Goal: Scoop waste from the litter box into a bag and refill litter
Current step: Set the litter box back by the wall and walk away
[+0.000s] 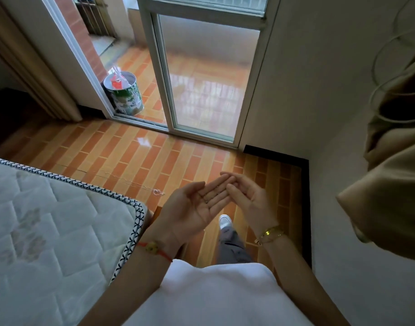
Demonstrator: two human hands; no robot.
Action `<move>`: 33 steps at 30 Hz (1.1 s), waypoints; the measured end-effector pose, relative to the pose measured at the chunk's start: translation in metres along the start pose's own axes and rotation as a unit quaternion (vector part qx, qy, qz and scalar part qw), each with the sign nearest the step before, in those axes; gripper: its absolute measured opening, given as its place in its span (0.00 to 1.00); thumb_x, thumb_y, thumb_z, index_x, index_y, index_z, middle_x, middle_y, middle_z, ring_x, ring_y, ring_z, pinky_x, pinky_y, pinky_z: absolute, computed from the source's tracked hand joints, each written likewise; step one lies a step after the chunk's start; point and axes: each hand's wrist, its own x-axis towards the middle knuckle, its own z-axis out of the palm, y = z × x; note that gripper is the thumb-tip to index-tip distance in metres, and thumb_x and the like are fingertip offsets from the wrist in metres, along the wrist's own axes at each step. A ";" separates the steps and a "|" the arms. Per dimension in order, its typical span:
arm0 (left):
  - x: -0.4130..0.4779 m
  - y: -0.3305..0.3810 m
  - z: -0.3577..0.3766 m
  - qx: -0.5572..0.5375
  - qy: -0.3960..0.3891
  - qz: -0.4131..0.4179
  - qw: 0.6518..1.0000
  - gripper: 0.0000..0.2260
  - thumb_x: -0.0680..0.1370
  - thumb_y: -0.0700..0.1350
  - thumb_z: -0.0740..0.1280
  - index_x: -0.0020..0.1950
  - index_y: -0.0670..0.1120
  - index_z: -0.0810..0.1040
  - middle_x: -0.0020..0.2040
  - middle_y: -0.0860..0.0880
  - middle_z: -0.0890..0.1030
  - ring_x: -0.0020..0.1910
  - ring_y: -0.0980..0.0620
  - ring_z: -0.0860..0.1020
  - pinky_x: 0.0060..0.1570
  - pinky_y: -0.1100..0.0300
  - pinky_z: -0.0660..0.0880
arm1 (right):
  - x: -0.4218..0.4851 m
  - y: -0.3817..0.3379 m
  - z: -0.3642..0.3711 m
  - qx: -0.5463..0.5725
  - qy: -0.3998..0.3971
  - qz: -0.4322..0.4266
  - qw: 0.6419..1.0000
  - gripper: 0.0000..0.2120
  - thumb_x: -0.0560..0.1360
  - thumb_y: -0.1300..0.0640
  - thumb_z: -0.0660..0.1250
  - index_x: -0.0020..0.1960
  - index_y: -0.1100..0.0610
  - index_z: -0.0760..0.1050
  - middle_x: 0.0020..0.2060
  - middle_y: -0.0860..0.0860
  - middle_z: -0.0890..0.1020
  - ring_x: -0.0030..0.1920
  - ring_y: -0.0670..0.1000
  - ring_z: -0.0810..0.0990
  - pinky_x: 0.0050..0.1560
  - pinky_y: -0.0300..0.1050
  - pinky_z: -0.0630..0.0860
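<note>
Hands meet palm-up at six o'clock, left hand (194,205) and right hand (246,196) with fingers straight, fingertips touching, holding nothing; mattress (48,220) lies at eight o'clock. Tin (125,95) stuffed with crumpled red-and-white plastic stands at eleven o'clock, just past the door track; where the litter box is, I cannot tell.

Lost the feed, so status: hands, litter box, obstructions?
Left hand and right hand open, empty, fingertips touching. No litter box or scoop in view. White quilted mattress close at left.

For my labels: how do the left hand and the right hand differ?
The left hand lies palm up, fingers straight; the right hand is tilted on edge, fingers slightly bent. The left hand's wrist bears a red cord bracelet; the right hand's, a gold bracelet. Both hold nothing.
</note>
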 end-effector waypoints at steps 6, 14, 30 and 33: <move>0.078 0.057 0.030 -0.054 0.013 0.040 0.998 0.20 0.81 0.40 0.53 0.65 0.30 0.74 0.66 0.33 0.76 0.66 0.38 0.76 0.63 0.43 0.72 | 0.121 -0.002 -0.027 0.010 -0.058 -0.003 0.998 0.15 0.74 0.58 0.64 0.61 0.55 0.76 0.56 0.54 0.82 0.60 0.52 0.79 0.64 0.57 0.74; 0.161 0.127 0.077 -0.131 0.023 0.124 0.983 0.20 0.80 0.40 0.53 0.64 0.30 0.74 0.65 0.33 0.76 0.64 0.38 0.77 0.61 0.42 0.73 | 0.272 -0.025 -0.057 -0.018 -0.174 -0.009 0.985 0.15 0.74 0.58 0.65 0.60 0.56 0.77 0.54 0.53 0.83 0.58 0.52 0.80 0.62 0.57 0.75; 0.249 0.294 0.052 -0.225 0.088 0.238 0.941 0.20 0.82 0.40 0.52 0.66 0.30 0.73 0.66 0.33 0.76 0.68 0.38 0.74 0.71 0.46 0.67 | 0.489 -0.022 0.035 -0.048 -0.304 -0.007 0.951 0.13 0.74 0.55 0.65 0.57 0.52 0.78 0.52 0.51 0.83 0.55 0.52 0.81 0.59 0.55 0.77; 0.258 0.348 0.037 -0.221 0.089 0.246 0.939 0.20 0.82 0.40 0.51 0.65 0.31 0.75 0.65 0.34 0.77 0.66 0.39 0.76 0.70 0.46 0.68 | 0.535 -0.026 0.073 -0.038 -0.309 -0.009 0.950 0.12 0.74 0.54 0.65 0.57 0.51 0.79 0.52 0.52 0.83 0.55 0.53 0.81 0.60 0.58 0.76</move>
